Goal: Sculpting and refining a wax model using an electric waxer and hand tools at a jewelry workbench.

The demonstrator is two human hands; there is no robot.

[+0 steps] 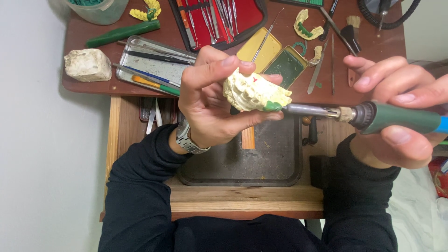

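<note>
A person's left hand (pixel 210 100) is cradling a pale yellow dental cast (pixel 252 91) above the front of the tabletop (pixel 93 86), its grip pinching the cast between thumb below and fingers curled over the top. The right hand (pixel 396 116) is wrapping its grip around the green handle of a heated wax tool (pixel 373 116), whose metal tip is touching a dab of green wax (pixel 273 106) at the cast's right end.

The cast is looking like hard, chalky plaster: stiff, fairly light, dry enough not to slip, yet brittle at the moulded teeth. By that judgement, the thick base is the safer place to hold it, as the left hand is doing. The wax, glossy and soft near the tip, is likely to be smearing if touched.

Beneath the hands a dark metal tray (pixel 261 163) is sitting on a lower wooden shelf (pixel 242 200). Toward the tabletop's left edge a rough white block (pixel 87 64) is lying beside a steel tray (pixel 149 65) of slim instruments, with a green wax stick (pixel 123 32) behind it. A red case (pixel 217 18) of steel tools is lying open at the back edge, and two shallow tins (pixel 275 58) are resting near the middle. A second cast (pixel 305 25) is sitting toward the back right.
</note>
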